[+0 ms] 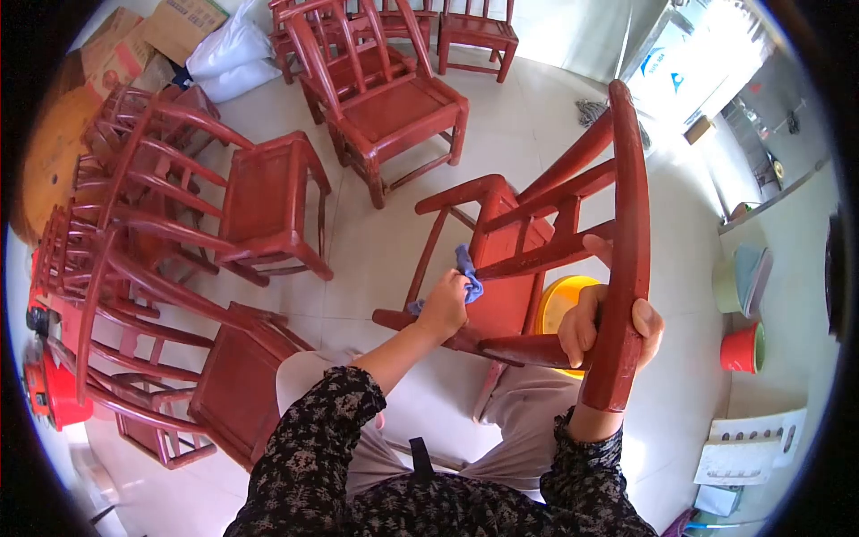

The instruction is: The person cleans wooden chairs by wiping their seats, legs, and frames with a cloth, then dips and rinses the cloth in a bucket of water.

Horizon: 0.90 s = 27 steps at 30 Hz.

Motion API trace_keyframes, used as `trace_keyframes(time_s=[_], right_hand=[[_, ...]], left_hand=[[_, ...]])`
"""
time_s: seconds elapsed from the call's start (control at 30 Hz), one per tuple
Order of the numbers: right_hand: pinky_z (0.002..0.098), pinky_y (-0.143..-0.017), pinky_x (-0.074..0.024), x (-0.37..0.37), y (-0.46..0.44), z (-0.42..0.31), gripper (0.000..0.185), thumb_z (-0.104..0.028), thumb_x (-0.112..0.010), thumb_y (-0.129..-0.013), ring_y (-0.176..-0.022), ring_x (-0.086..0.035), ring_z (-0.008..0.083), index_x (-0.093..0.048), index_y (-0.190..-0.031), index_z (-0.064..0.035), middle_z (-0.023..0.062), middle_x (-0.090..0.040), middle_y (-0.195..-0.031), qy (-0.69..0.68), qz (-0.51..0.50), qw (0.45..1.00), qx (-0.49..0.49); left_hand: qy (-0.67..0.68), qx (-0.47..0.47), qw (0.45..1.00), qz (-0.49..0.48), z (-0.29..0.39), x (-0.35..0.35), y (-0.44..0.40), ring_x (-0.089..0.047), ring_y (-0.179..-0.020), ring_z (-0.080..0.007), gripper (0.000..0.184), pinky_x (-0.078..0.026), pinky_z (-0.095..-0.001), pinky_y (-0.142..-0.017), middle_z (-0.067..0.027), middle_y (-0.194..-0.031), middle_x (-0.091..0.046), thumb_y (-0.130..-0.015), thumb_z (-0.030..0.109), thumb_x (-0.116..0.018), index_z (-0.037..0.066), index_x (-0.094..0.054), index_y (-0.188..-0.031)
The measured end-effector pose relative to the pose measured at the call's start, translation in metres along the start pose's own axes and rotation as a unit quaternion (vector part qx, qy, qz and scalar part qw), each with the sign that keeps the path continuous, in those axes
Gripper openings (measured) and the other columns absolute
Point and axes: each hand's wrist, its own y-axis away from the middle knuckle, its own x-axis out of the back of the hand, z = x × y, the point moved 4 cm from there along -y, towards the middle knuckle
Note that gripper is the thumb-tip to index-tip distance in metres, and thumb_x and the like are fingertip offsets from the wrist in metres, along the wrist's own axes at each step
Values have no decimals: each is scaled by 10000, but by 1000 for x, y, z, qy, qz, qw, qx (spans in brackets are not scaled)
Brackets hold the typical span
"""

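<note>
A red wooden chair (510,309) is in front of me, its backrest toward my right side. My right hand (580,327) is wrapped around the backrest, its fingers on both sides of the thick top rail. In my left hand (443,307) is a bunched blue cloth (469,273), pressed against the chair near the edge of the seat. Part of the cloth sticks out above my fingers and a bit shows on their far side. Beyond the backrest slats a yellow basin (557,302) is partly hidden by the chair and my right hand.
Red chairs crowd the left, including a near chair (237,385) and a chair (264,192) beyond it. Another chair (398,116) stands ahead. Cardboard boxes (183,27) and a white sack (234,54) sit far left. A red bucket (741,349) is by the right wall.
</note>
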Motion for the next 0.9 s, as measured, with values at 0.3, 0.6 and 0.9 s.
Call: trace_keyframes(time_s=[0.3,0.6,0.9], right_hand=[[267,-292,-338,-2,0,-4,762,-364,-504,-760,-300,-429,187,-267,-1266,154,114,-439,-434,13,-6,1000,10],[291,-328,-389,1,1,-3,767,-335,-470,-805,-332,-449,224,-154,-1324,133,136,-449,-480,21,-46,999,-8],[296,-348,-399,3,4,-3,786,-362,-499,-797,-355,-469,222,-174,-1322,124,129,-469,-508,11,-32,999,-35]], left_hand=[[64,36,996,48,-30,4,-17,-547,-881,-356,215,-435,-399,-788,-211,-900,-562,-801,71,-478,-26,-555,-976],[171,-143,974,32,94,82,-84,-560,-848,-256,207,-452,-324,-747,-109,-960,-552,-794,68,-554,18,-588,-992],[-157,-291,943,-33,106,47,-103,-552,-838,-336,388,-460,-416,-658,-119,-927,-532,-735,2,-527,103,-484,-1107]])
